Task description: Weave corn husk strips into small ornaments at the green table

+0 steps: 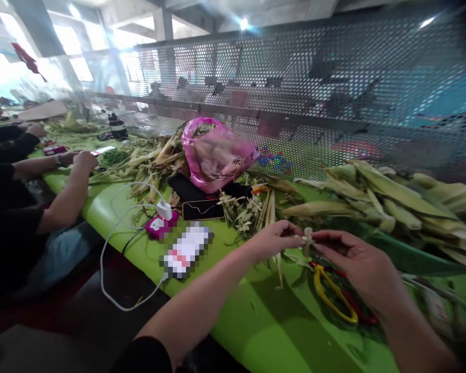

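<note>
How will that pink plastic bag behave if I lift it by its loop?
The pink plastic bag will probably crumple, since its film looks thin and translucent. It may sag below the handle loop, as its body bulges as though filled.

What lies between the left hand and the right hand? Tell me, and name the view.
A small pale flower-like piece, held between the fingertips of the left hand and the right hand. The head view shows it.

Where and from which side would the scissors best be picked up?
Probably best to take the scissors by the yellow loop, from the near side: it is wide, mostly uncovered and points toward the person, while the right hand partly covers the red loop. The blades are hard to make out.
</note>
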`<state>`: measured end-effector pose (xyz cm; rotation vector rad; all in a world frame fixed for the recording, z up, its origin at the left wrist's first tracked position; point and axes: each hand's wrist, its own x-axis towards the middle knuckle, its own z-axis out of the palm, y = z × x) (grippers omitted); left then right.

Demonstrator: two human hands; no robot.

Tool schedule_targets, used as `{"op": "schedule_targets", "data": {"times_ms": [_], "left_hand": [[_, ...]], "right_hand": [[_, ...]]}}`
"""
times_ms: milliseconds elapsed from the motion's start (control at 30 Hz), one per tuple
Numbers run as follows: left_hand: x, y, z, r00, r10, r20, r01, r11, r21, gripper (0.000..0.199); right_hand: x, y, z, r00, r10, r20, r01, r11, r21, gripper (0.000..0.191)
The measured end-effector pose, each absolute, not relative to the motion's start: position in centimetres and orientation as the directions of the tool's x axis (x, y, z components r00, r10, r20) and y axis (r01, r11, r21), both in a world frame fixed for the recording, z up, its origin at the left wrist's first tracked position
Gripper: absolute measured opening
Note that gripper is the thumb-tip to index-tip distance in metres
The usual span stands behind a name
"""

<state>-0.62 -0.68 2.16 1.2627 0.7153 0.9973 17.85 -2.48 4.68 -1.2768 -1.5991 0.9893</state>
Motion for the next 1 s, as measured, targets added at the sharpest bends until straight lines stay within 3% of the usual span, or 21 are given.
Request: {"op": "schedule_targets", "data": {"times_ms": [300, 500, 700, 867, 1000], "left_hand": [[-0.2, -1.2, 2.3, 0.483, 0.873, 0.066, -0.289, 0.088, 0.953, 0.036], [-0.1, -1.4, 2.5, 0.471, 0.880, 0.059, -0.227, 0.056, 0.972, 0.030], [0.3, -1.1, 1.8, 0.455, 0.881, 0.132, -0.160, -0.065, 0.985, 0.022], [0.3, -1.0, 1.4, 0.424, 0.882, 0.205, -0.046, -0.205, 0.978, 0.017], [0.3, -1.1, 1.5, 0.394, 0.893, 0.218, 0.015, -0.243, 0.970, 0.014]], "right_hand": [[17.7, -3.2, 6.0, -0.168, 0.946, 0.276, 0.482, 0.324, -0.814, 0.023], [17.9, -3.7, 6.6, -0.292, 0.905, 0.309, 0.599, 0.425, -0.678, 0.009], [17.8, -3.8, 6.8, -0.351, 0.887, 0.299, 0.699, 0.461, -0.547, 0.009], [17.5, -3.6, 6.3, -0.339, 0.890, 0.304, 0.727, 0.453, -0.516, 0.012], [17.3, -3.6, 6.0, -0.277, 0.912, 0.302, 0.708, 0.406, -0.578, 0.013]]}}
